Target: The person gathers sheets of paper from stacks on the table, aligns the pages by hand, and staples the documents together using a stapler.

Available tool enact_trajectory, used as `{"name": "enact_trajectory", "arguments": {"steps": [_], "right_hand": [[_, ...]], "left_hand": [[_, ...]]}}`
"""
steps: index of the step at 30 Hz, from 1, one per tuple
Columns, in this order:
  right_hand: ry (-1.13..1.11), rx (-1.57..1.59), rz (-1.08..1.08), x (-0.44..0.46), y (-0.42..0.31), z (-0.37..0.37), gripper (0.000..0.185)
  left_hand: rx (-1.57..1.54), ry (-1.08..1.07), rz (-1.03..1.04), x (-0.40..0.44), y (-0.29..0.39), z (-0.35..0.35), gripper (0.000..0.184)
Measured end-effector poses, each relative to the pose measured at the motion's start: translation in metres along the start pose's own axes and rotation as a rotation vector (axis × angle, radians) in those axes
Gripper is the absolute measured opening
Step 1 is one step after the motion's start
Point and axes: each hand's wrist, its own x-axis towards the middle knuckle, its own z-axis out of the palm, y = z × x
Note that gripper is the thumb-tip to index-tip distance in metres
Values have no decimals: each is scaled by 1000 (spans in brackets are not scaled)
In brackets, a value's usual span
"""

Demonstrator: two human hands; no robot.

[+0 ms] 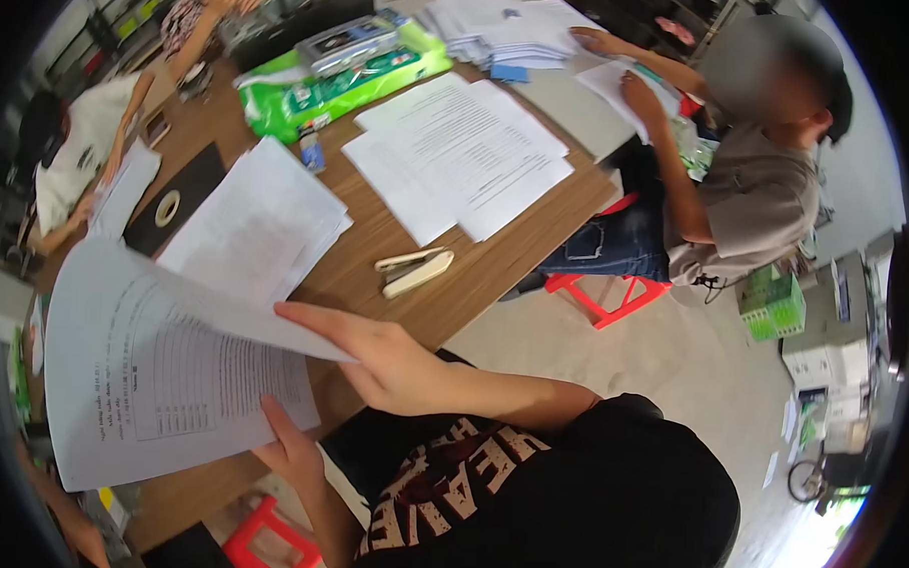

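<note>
Printed sheets (171,374), bowed upward, are held by both hands at the left. My right hand (387,362) grips their upper edge near the corner, its fingers stretched along the paper. My left hand (293,454) pinches the lower edge, its thumb over the printed side. Just beyond the held sheets lies a paper stack (262,217) on the wooden table (516,251). A cream stapler (415,273) rests on the table above my right hand. Overlapping printed pages (459,149) lie farther up the table.
A green-and-white package (341,85), a blue small box (312,154) and a tape roll (167,209) are on the table. At the right a seated person (748,194) handles papers (518,31). Other people sit at the upper left. Red stools (270,543) stand on the floor.
</note>
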Motion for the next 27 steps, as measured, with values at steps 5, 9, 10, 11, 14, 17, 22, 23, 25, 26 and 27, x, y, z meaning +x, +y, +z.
{"name": "enact_trajectory", "arguments": {"steps": [5, 9, 10, 11, 14, 17, 22, 23, 25, 26, 27], "right_hand": [[-10, -82, 52, -7, 10, 1, 60], [-8, -98, 20, -9, 6, 1, 58], [-4, -103, 50, -12, 19, 2, 56], [15, -136, 97, -14, 23, 0, 48], [56, -194, 154, -16, 23, -9, 31], [-91, -83, 199, -15, 26, -27, 31], [-141, 306, 367, -26, 26, -37, 45], [-151, 308, 364, -29, 27, -38, 45], [-169, 330, 346, -34, 33, -39, 51], [-168, 332, 348, -33, 37, -41, 51], [-40, 370, 240, -29, 43, -46, 56]], "left_hand": [[179, -12, 41, 6, -13, 8, 37], [-55, 51, 16, -6, -19, 7, 39], [61, 3, 14, -1, -19, 8, 37], [180, -39, 13, 7, -18, 7, 36], [185, -114, 42, 26, 5, -3, 34], [200, -334, -6, 49, 27, -22, 33], [124, -590, -105, 66, 42, -44, 33], [114, -650, -135, 68, 41, -47, 34], [105, -712, -167, 70, 41, -52, 35], [117, -742, -158, 71, 41, -54, 36], [129, -774, -150, 72, 40, -56, 36]]}}
